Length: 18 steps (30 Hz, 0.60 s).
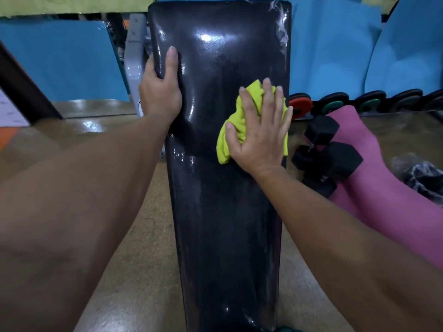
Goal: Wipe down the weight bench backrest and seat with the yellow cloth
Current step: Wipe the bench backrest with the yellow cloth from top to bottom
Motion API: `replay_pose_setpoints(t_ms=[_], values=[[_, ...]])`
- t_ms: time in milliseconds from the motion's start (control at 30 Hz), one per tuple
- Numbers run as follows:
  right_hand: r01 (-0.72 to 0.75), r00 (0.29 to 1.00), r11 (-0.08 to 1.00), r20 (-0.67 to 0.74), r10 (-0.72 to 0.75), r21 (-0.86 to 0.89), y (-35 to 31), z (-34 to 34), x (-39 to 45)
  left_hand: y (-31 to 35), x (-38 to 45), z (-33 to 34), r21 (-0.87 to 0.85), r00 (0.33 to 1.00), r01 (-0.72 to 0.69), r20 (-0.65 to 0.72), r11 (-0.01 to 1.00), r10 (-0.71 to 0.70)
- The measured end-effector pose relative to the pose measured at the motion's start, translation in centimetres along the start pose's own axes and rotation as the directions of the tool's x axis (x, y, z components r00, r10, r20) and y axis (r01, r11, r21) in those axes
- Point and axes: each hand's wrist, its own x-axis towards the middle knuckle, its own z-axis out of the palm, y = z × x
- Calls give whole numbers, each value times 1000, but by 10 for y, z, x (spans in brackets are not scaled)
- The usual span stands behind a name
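My right hand (260, 137) presses the yellow cloth (236, 121) with fingers spread flat, near the backrest (215, 68) right edge; left hand (160, 92) fingers curl around its left edge. I'd keep firm, overlapping strokes edge-to-edge.

Right hand (260, 135) flat, fingers spread, pressing the bunched yellow cloth (242, 123) onto the black backrest (215, 68), right of centre. Left hand (160, 92) grips the backrest's left edge, thumb on top. Seat (227, 236) pad below, glossy. Black dumbbells (330, 152) and pink mat (383, 188) on the floor (148, 224), right side.
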Motion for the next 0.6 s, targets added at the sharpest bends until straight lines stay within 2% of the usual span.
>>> replay_pose_setpoints(t_ms=[167, 200, 300, 367, 500, 600], values=[[-144, 988, 988, -50, 147, 55, -2, -2, 20, -2, 0, 1, -6, 1000, 15, 4, 1000, -15], [-129, 990, 991, -50, 131, 32, -12, -1, 20, -2, 0, 0, 2, 1000, 20, 9, 1000, -20], [38, 999, 999, -25, -38, -18, -23, 3, 3, -2, 1, -2, 25, 1000, 15, 22, 1000, -15], [59, 998, 998, -28, -59, -18, -11, 3, -7, -1, 1, -3, 13, 999, 23, 23, 1000, -23], [-174, 979, 981, -92, 181, 87, 0, 3, 13, -4, 1, -4, -3, 999, 40, 35, 999, -40], [-217, 969, 974, -108, 224, 68, -25, 5, 30, -5, 0, -3, -5, 998, 45, 50, 999, -45]])
